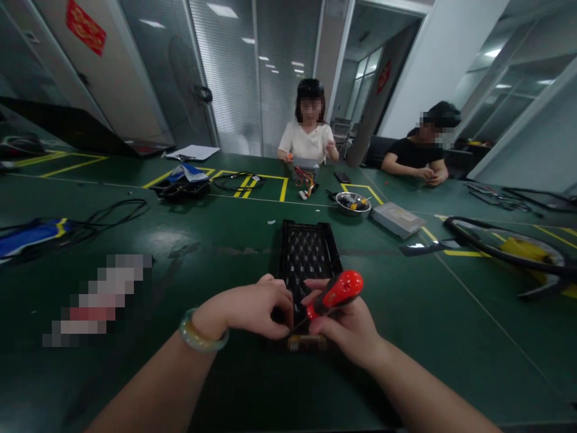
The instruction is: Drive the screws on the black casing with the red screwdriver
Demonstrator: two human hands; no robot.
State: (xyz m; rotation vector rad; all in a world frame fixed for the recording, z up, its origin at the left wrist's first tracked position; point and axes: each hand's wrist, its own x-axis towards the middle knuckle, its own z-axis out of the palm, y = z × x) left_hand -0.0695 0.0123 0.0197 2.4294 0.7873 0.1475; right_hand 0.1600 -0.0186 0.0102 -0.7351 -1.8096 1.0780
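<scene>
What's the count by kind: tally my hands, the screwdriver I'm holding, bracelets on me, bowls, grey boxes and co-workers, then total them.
Hands: 2 (left hand, right hand)
Screwdriver: 1
Bracelet: 1
Bowl: 1
Grey boxes: 2
Co-workers: 2
Total: 9

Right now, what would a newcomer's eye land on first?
Probably the bright red-and-black screwdriver gripped in the right hand, low and right of centre, shaft slanting down toward the left hand. Next, the black tray on the green table, with both hands at its near end. Then the pale green bracelet around the left wrist.
</scene>
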